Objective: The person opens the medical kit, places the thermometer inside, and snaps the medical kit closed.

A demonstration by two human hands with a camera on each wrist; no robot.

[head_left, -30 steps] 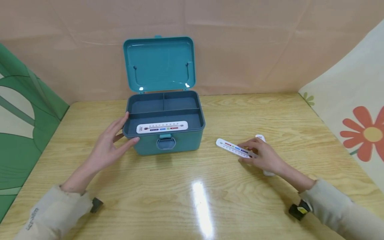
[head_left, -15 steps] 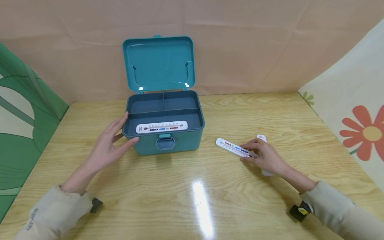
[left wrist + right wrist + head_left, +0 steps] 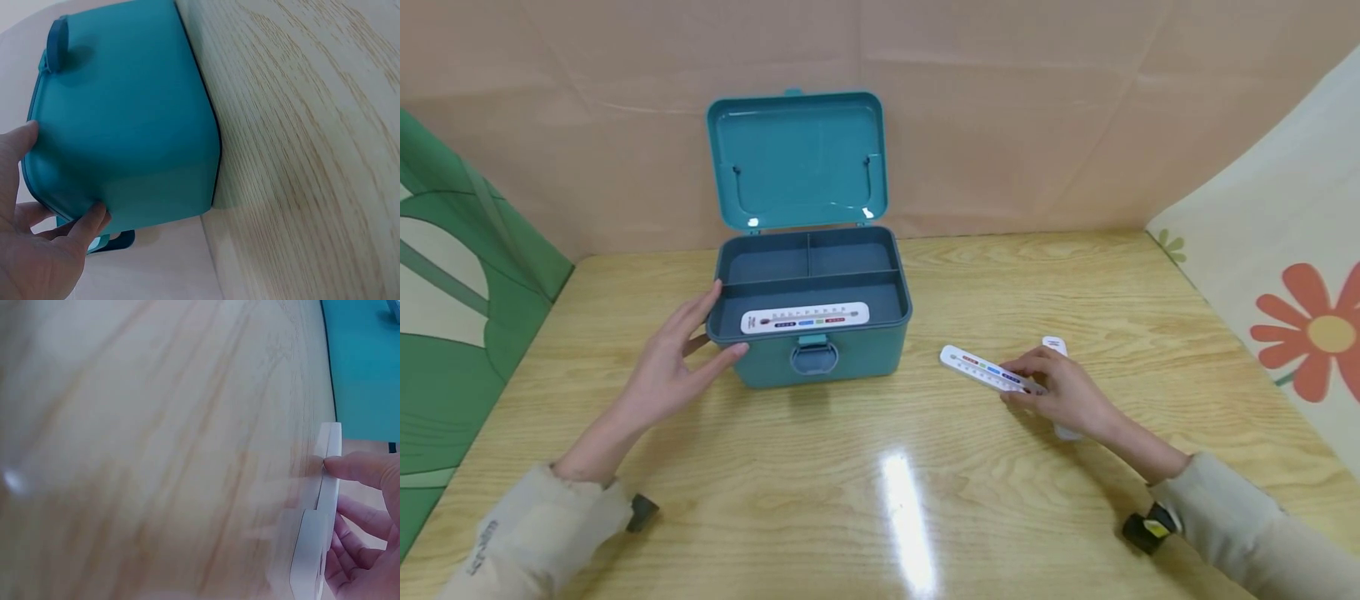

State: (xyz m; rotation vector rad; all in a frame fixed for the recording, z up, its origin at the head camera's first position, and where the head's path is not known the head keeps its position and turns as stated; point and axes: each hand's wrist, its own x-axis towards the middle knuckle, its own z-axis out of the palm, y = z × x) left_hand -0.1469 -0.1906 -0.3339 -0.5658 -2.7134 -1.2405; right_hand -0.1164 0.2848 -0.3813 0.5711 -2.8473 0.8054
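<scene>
A teal storage box (image 3: 865, 358) stands with its lid (image 3: 797, 162) up and a divided dark tray inside. My left hand (image 3: 666, 362) holds its front left corner, thumb at the front and fingers along the side. One white strip thermometer (image 3: 805, 318) lies in the tray's front compartment. My right hand (image 3: 1060, 390) pinches the near end of a second white thermometer (image 3: 973, 367), which lies slanted low at the table. Partly under that hand is a third white strip (image 3: 1055, 344), its middle hidden. In the right wrist view, thumb and fingers straddle the thermometer's edges (image 3: 331, 462).
The wooden table (image 3: 790, 500) runs to a pinkish cloth backdrop (image 3: 1000, 117) behind the box. A green patterned panel (image 3: 460, 275) stands on the left. On the right is a white panel (image 3: 1247, 250) with a red flower.
My right hand has shifted very slightly to the right along the thermometer, and the third strip has moved a touch. The left hand and the box stay as they were.
</scene>
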